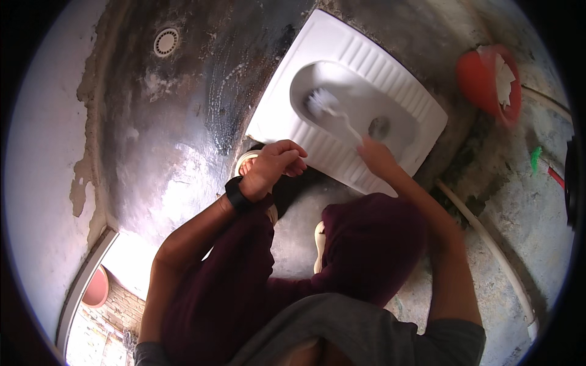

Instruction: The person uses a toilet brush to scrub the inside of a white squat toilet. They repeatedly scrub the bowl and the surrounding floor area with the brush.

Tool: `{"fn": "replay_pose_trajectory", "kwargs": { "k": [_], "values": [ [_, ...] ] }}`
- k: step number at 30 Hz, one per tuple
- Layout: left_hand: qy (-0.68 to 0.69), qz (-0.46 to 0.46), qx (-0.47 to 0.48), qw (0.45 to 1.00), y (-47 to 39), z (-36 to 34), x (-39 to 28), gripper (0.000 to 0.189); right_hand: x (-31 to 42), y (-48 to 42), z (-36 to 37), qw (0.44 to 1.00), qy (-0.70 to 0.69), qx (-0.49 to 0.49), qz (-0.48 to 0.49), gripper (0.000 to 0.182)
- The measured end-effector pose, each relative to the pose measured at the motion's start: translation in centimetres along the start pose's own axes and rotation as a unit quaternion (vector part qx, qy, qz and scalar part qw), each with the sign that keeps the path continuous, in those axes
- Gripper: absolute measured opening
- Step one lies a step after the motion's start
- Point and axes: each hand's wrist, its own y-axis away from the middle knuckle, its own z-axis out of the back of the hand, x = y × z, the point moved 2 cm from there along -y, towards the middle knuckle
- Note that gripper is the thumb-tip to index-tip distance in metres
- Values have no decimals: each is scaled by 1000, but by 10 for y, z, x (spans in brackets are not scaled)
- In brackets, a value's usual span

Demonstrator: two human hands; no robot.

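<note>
A white ceramic squat toilet pan point(279, 103) with ribbed footrests is set in the floor before me. My right hand point(379, 158) grips the pale handle of a toilet brush point(322, 101), blurred by motion. Its white bristles are against the inside of the bowl, toward the left end. To the right of the bristles, the round drain hole point(379, 128) shows in the bowl. My left hand point(277, 162) hangs above the pan's near left edge, fingers loosely bent and holding nothing. A black band point(236, 194) circles that wrist.
A round white floor drain point(166, 42) lies at the upper left of wet concrete. At right are a red bin point(480, 82) with a liner, a pipe point(490, 249) along the wall and a green-bristled brush point(536, 159). A doorway frame point(87, 283) stands at lower left.
</note>
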Motion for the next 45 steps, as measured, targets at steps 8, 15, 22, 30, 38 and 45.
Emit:
{"fn": "replay_pose_trajectory", "kwargs": {
  "k": [8,15,22,30,38,45],
  "values": [
    [-3,-31,-11,999,11,-3,-8,26,-86,58,-8,917,-233,-153,-287,34],
    [11,-4,-29,1000,14,-1,1,25,-83,67,-38,940,-173,-154,-250,33],
    [2,-20,-3,1000,11,-7,-2,24,10,-22,0,991,-47,-38,-118,26],
    [32,14,-40,999,21,9,20,22,-46,113,3,932,-80,54,-349,33],
    [41,-3,-30,999,20,13,10,23,-44,90,19,804,-398,-7,-442,27],
    [25,13,-50,998,24,22,14,23,-71,26,-24,742,-409,25,-530,32]
  ]
}}
